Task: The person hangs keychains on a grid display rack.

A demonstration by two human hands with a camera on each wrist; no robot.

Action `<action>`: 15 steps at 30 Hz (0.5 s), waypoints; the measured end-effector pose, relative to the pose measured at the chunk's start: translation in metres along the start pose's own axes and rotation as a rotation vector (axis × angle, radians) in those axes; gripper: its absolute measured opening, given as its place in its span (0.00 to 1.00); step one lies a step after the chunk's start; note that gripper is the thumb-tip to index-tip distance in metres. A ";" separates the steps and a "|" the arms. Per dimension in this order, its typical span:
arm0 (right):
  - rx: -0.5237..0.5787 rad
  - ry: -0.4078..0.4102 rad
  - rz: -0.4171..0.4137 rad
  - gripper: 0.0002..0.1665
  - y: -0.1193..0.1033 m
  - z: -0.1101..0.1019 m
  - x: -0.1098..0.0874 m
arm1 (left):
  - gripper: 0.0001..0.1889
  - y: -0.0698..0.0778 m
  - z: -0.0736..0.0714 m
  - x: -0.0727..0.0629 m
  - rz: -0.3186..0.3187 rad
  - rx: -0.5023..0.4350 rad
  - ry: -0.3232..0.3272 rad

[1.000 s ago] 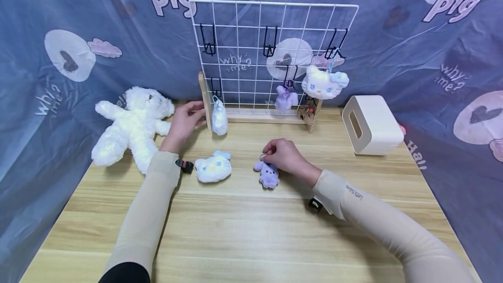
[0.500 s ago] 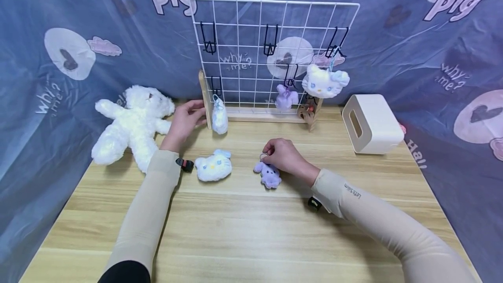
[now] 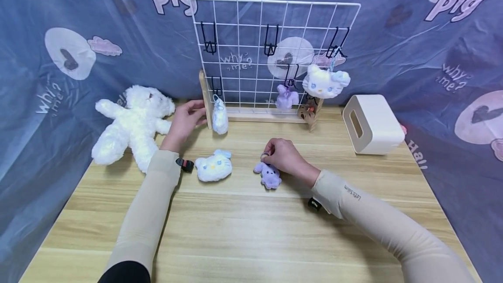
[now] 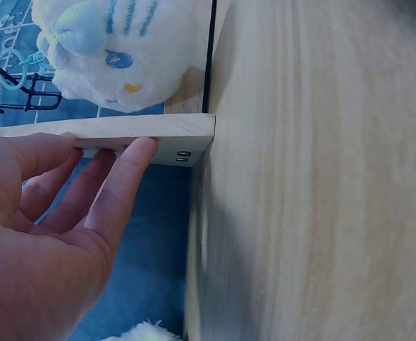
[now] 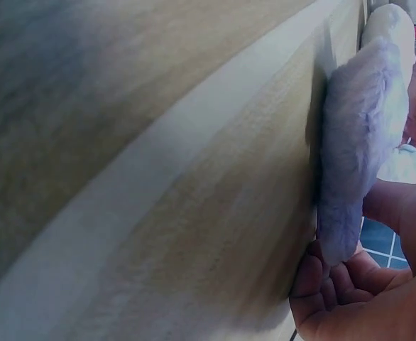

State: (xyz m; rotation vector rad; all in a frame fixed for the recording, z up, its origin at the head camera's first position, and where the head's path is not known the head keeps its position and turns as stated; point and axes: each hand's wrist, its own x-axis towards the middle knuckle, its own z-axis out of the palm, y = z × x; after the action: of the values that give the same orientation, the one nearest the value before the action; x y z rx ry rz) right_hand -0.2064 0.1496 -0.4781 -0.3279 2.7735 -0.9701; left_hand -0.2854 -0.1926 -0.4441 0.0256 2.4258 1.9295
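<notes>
In the head view my right hand [image 3: 286,155] pinches the ring at the top of a purple bunny plush keychain [image 3: 271,179], which lies on the wooden table. The right wrist view shows the plush's fuzzy edge [image 5: 357,121] close up, with curled fingers at its lower end. My left hand [image 3: 186,123] touches the wooden side post [image 3: 205,99] of a white wire grid rack. Seen from the left wrist, the fingertips and thumb rest along the post's outer side. A white kitty plush [image 3: 220,120] hangs just past it. Another kitty plush [image 3: 214,167] lies between the hands.
On the rack hang a second purple plush [image 3: 287,98], a large kitty plush [image 3: 324,83] and a brown plush [image 3: 306,113]. Several black hooks are fixed to the grid. A white teddy bear [image 3: 135,121] lies at left; a white tissue box [image 3: 373,124] stands at right.
The purple bunny plush keychain shifts very slightly to the right between the first and second frames. Both hands stay in nearly the same places.
</notes>
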 end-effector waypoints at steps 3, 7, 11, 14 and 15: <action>0.002 0.021 -0.019 0.10 0.029 0.015 0.016 | 0.22 -0.001 -0.001 0.001 0.008 -0.001 -0.003; 0.031 0.004 -0.018 0.08 0.032 0.013 0.017 | 0.22 0.000 -0.001 0.000 0.005 -0.002 -0.012; 0.059 -0.014 -0.017 0.08 0.000 -0.008 -0.004 | 0.23 0.001 0.000 -0.001 -0.002 -0.002 -0.016; 0.069 -0.028 -0.002 0.09 -0.019 -0.021 -0.016 | 0.23 0.001 0.000 -0.001 -0.002 0.000 -0.017; 0.068 -0.029 0.004 0.09 -0.021 -0.022 -0.017 | 0.23 0.001 0.000 -0.001 -0.001 0.000 -0.017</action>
State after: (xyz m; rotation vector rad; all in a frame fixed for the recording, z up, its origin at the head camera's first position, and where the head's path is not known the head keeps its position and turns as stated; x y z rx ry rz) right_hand -0.1923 0.1511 -0.4458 -0.3233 2.7067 -1.0473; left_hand -0.2847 -0.1927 -0.4426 0.0407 2.4148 1.9201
